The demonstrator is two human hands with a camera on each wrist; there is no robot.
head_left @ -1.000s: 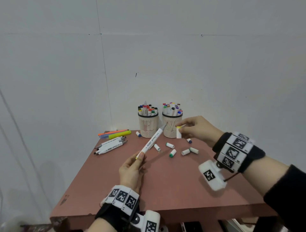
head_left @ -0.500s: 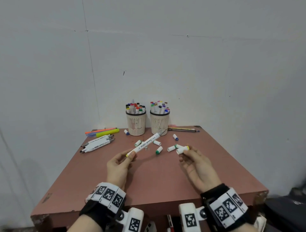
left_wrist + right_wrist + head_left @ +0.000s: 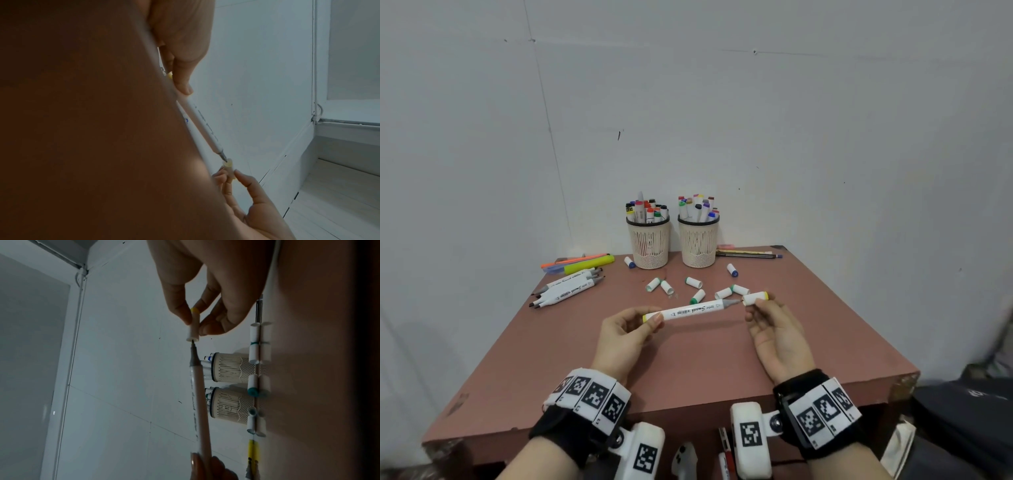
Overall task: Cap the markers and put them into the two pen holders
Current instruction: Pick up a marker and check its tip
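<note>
My left hand point(image 3: 650, 320) pinches the yellow-banded end of a white marker point(image 3: 693, 310) held level above the brown table point(image 3: 688, 370). Its grey tip points right. My right hand point(image 3: 755, 306) pinches a white cap with a yellow end point(image 3: 755, 297), its mouth right at the tip. The right wrist view shows the cap point(image 3: 194, 324) mouth touching the marker point(image 3: 200, 410) nib; the left wrist view shows the marker point(image 3: 203, 125) meeting the cap point(image 3: 228, 167). Two cream pen holders point(image 3: 648, 241) point(image 3: 698, 241) full of markers stand at the back.
Several loose white caps point(image 3: 695, 296) lie between the holders and my hands. A few uncapped markers point(image 3: 566, 287) lie at the left, with a yellow highlighter point(image 3: 589, 264) and orange pen behind them. Pencils point(image 3: 746, 254) lie right of the holders. A wall rises directly behind.
My right hand has brought the yellow cap from near the holders back toward me and up to the marker tip. My left hand has turned the marker level.
</note>
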